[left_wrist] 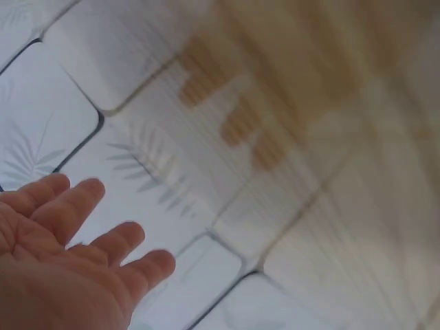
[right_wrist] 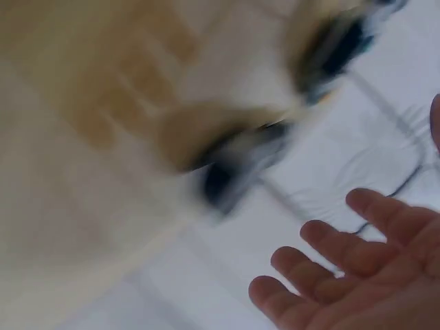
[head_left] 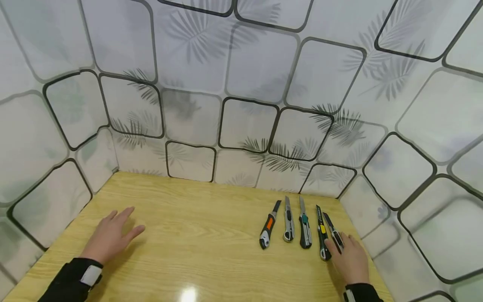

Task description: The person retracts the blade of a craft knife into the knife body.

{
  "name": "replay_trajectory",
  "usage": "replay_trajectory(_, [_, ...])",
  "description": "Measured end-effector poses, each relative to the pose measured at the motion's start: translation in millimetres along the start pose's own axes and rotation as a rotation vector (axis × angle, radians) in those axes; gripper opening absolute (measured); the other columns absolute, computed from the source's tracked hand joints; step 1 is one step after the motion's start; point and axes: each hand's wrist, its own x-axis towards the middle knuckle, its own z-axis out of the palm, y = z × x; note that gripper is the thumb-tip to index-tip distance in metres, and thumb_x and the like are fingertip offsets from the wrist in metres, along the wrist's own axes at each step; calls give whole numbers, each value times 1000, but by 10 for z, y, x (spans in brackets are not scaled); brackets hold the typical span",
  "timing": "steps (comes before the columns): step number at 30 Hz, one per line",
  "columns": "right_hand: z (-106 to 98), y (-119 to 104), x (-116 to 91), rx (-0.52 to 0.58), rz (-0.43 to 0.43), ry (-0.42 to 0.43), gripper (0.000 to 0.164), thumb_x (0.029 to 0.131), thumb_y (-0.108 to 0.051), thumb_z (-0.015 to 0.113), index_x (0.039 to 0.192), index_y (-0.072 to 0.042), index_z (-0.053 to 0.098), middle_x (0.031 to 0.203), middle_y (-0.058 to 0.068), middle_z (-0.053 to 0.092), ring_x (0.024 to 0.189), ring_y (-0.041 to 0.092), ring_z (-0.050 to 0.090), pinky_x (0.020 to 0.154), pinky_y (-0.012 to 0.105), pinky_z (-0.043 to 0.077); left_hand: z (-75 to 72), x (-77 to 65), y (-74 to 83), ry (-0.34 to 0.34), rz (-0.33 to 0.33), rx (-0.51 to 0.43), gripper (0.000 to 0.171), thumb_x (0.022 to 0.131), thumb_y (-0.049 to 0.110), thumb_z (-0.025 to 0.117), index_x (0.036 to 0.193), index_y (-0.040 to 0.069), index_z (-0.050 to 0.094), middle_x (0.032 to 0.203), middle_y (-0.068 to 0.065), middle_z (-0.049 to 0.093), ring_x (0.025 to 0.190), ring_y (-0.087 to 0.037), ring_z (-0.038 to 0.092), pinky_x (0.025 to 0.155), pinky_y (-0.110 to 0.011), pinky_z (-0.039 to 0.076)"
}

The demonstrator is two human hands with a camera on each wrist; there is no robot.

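Several utility knives lie in a row on the right of the table, blades pointing to the wall. Leftmost is one with an orange and grey handle (head_left: 268,226); a silver utility knife (head_left: 289,224) and a black and teal utility knife (head_left: 305,230) follow. Farther right are a black and yellow utility knife (head_left: 322,235) and a silver and black utility knife (head_left: 333,230). My right hand (head_left: 351,258) hovers over the handle of this last one, overlapping it; the right wrist view shows the fingers (right_wrist: 337,254) loosely extended, apart from the blurred knives. My left hand (head_left: 111,237) holds nothing, fingers spread, above the table's left side.
The yellow wood-grain table (head_left: 196,247) runs back to a wall (head_left: 192,113) covered in a pattern of rounded squares and leaves. Similar patterned walls close in at the left and right. A bright light reflection lies near the table's front.
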Motion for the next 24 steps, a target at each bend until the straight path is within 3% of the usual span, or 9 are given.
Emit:
replay_trajectory(2, [-1, -289, -12, 65, -41, 44, 81, 98, -61, 46, 144, 6, 42, 140, 38, 45, 125, 55, 46, 101, 64, 41, 23, 28, 85, 4, 16, -30, 84, 94, 61, 54, 147, -4, 40, 141, -35, 48, 130, -60, 37, 102, -71, 32])
replay_trajectory(5, [95, -826, -3, 165, -117, 64, 65, 98, -54, 53, 134, 0, 55, 115, 25, 65, 96, 40, 64, 79, 49, 53, 93, 85, 332, 3, 64, -56, 79, 96, 56, 56, 146, -3, 41, 142, -32, 50, 131, -56, 40, 105, -68, 35])
replay_trajectory(8, [269, -1331, 34, 204, -172, -14, 56, 96, -53, 57, 120, -2, 59, 81, 10, 65, 63, 22, 59, 54, 34, 44, 204, 117, 686, 4, 117, -82, 72, 96, 50, 60, 146, 0, 44, 143, -26, 52, 133, -51, 43, 107, -65, 36])
replay_trajectory(11, [454, -1655, 110, 175, -191, -65, 63, 95, -54, 60, 125, 1, 56, 58, 3, 52, 46, 16, 44, 44, 29, 31, 334, 90, 1072, -8, 150, -131, 68, 95, 48, 62, 146, 5, 46, 144, -19, 53, 135, -44, 45, 109, -60, 38])
replay_trajectory(14, [599, -1800, 195, 108, -175, -62, 77, 93, -55, 62, 136, 7, 48, 47, 2, 46, 38, 15, 39, 40, 27, 24, 442, 8, 1409, -47, 174, -194, 67, 93, 49, 64, 145, 9, 48, 144, -14, 54, 135, -37, 48, 109, -56, 42])
replay_trajectory(17, [670, -1862, 247, 82, -140, -74, 86, 90, -51, 68, 141, 12, 41, 45, 4, 49, 36, 17, 43, 37, 28, 25, 519, -105, 1644, -94, 195, -253, 66, 92, 51, 64, 144, 12, 50, 142, -10, 56, 133, -32, 51, 106, -52, 45])
replay_trajectory(22, [671, -1904, 244, 79, -144, -111, 69, 92, -32, 69, 135, 14, 41, 55, 9, 55, 43, 21, 51, 41, 29, 32, 618, -251, 1832, -166, 252, -331, 67, 94, 57, 58, 142, 11, 51, 140, -10, 57, 130, -33, 53, 103, -52, 48])
replay_trajectory(24, [630, -1909, 201, 170, -167, -164, 59, 93, -25, 66, 133, 12, 43, 65, 12, 59, 49, 21, 53, 44, 30, 34, 662, -274, 1872, -192, 268, -369, 69, 94, 59, 55, 142, 9, 51, 140, -11, 57, 129, -33, 54, 102, -52, 48])
